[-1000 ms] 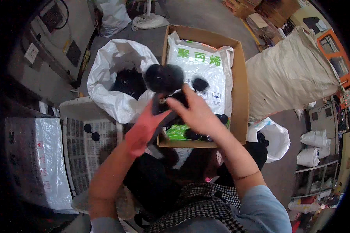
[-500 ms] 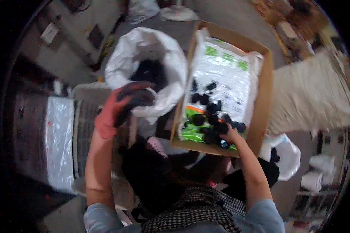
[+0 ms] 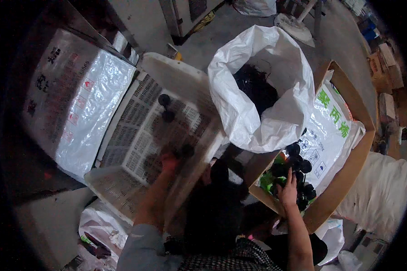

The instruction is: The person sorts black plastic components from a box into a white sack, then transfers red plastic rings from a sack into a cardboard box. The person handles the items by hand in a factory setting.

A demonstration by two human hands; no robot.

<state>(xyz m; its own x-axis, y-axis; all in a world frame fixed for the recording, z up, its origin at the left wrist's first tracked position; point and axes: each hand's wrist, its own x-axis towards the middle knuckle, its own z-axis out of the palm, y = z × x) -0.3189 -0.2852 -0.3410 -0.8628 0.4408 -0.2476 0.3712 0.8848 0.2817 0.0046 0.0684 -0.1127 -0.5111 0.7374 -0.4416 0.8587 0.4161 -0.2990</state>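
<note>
My left hand (image 3: 169,162), in a red glove, reaches into a white perforated crate (image 3: 135,131) and is blurred. Its fingertips are on a black round part (image 3: 186,150). Two more black round parts (image 3: 166,107) lie further back in the crate. My right hand (image 3: 287,190), bare, rests palm down on a heap of black round parts (image 3: 296,163) inside a cardboard box (image 3: 343,185). That box is lined with a white printed sack (image 3: 334,135). I cannot make out anything gripped in the right hand's fingers.
A large open white bag (image 3: 253,113) holding dark material stands between crate and box. At the far left is a plastic-wrapped carton (image 3: 83,113). A tan sack (image 3: 384,203) lies at the right. Crumpled white bags (image 3: 99,226) lie below the crate, on a concrete floor.
My left hand has carried a black part from near the white bag leftward down into the crate. My right hand stays in the box. My view has swung to the left.
</note>
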